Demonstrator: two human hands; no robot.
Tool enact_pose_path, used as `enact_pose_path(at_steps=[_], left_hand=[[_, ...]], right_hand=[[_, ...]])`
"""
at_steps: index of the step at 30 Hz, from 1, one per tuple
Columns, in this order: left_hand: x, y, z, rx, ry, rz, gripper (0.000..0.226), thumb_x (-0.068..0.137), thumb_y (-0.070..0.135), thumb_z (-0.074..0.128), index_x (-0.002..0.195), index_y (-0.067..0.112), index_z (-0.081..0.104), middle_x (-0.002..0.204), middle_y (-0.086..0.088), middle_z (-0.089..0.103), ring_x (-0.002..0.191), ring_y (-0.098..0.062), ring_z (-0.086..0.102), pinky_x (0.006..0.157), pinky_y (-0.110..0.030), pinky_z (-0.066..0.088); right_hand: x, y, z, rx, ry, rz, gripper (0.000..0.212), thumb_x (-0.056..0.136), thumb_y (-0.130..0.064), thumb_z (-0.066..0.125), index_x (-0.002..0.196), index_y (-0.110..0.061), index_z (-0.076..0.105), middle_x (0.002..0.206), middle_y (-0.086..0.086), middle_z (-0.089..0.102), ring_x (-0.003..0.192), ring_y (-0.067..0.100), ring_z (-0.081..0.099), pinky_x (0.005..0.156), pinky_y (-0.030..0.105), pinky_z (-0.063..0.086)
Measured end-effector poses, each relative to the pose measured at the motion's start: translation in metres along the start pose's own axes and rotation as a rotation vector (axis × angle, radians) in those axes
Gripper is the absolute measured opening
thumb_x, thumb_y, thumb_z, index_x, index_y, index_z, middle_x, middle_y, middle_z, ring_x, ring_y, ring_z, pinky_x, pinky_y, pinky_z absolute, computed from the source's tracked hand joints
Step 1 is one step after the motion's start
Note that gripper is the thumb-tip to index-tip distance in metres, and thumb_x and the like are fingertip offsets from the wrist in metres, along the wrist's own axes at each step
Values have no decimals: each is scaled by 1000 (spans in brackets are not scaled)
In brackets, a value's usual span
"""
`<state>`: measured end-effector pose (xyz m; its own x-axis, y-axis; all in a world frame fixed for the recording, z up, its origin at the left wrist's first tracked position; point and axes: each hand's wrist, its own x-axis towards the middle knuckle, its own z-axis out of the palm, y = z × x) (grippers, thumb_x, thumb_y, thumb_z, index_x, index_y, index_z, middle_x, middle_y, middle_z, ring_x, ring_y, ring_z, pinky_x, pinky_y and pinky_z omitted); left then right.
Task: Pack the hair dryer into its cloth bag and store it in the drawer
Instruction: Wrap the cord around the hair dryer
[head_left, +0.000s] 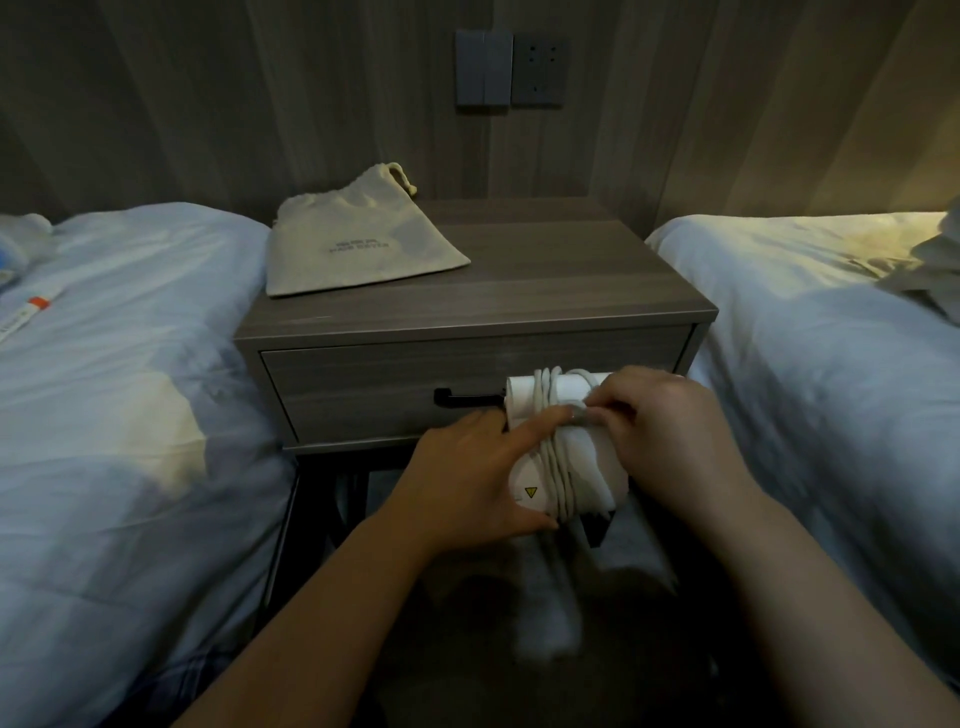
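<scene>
A white hair dryer (524, 395) with its white cord (558, 467) wound round it several times is held in front of the closed drawer (374, 389). My left hand (467, 473) grips the dryer from the left, index finger laid across the coils. My right hand (670, 431) holds it from the right and pinches the cord at the top of the coils. A black part of the dryer pokes out below. The beige drawstring cloth bag (358, 239) lies flat on the left of the nightstand top (571, 275).
The drawer's black handle (462, 399) shows just left of the dryer. Beds with white duvets flank the nightstand on the left (130, 364) and right (831, 338). A switch and socket (511, 67) sit on the wall behind. Dark floor lies below my arms.
</scene>
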<state>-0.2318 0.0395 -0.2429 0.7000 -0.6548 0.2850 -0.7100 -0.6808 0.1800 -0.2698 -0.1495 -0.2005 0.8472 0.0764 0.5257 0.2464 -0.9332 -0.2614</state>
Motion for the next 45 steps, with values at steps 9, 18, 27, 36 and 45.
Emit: enact_pose_path(at_steps=[9, 18, 27, 36, 45], left_hand=[[-1, -3, -4, -123, -6, -68, 99, 64, 69, 65, 142, 49, 8, 129, 7, 53, 115, -11, 52, 92, -28, 43], [3, -2, -8, -607, 65, -266, 93, 57, 47, 82, 127, 61, 23, 126, 14, 54, 113, -10, 54, 96, -33, 48], [9, -4, -6, -1147, 197, -323, 81, 57, 20, 82, 124, 41, 42, 127, 6, 52, 99, -5, 61, 74, -19, 53], [13, -7, -5, -1259, 298, -379, 68, 48, 39, 73, 112, 44, 48, 105, 17, 63, 87, 2, 65, 68, -18, 52], [12, -5, -3, -1221, 301, -383, 74, 51, 38, 74, 117, 47, 42, 111, 21, 57, 90, 8, 63, 70, -17, 52]], right_hand=[[2, -1, 0, -53, 21, -80, 12, 75, -5, 69, 84, -9, 76, 78, 9, 61, 75, 27, 57, 60, 28, 40], [0, 14, 10, 682, 402, 480, 33, 64, -1, 40, 55, -21, 64, 54, 0, 56, 56, 7, 50, 54, 17, 37], [-3, 36, 44, 1482, -395, 673, 47, 79, 19, 33, 100, -8, 64, 86, 4, 74, 81, 13, 69, 65, 19, 53], [4, 26, 34, 1426, -323, 602, 34, 86, -44, 51, 94, -12, 58, 60, 5, 47, 44, 13, 41, 45, 25, 35], [-2, 11, 29, 1165, -319, 452, 24, 81, -39, 59, 61, -29, 66, 54, 3, 44, 40, 14, 37, 43, 24, 32]])
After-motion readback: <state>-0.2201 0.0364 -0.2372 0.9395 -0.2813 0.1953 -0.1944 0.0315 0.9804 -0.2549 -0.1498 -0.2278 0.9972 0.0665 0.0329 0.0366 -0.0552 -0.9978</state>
